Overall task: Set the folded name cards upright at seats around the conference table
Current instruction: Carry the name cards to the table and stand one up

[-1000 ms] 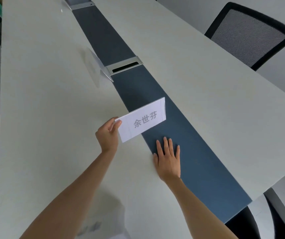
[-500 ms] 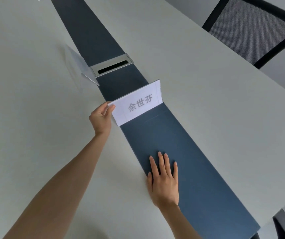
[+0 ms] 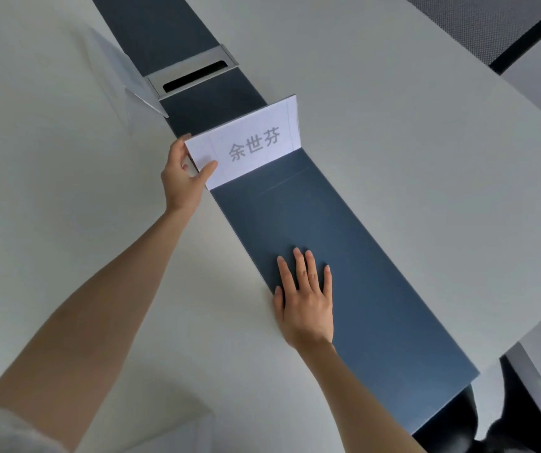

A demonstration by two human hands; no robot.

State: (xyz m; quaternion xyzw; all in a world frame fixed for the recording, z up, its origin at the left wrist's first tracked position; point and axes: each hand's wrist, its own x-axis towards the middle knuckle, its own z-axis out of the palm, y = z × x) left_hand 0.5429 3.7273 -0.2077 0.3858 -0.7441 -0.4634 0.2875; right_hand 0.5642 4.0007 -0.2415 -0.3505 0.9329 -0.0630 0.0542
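Farther up the desk (image 3: 393, 142) went the light, bendable name card (image 3: 249, 147), left hand (image 3: 182, 178) pinching its edge; right hand (image 3: 305, 295) lay flat, empty.

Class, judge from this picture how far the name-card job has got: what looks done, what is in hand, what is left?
Done: one folded card already stands on the white table beside the cable slot. In hand: the left hand pinches the printed name card at its end, over the blue centre strip; the right hand lies flat, open. Left: releasing this card; other seats are out of view.
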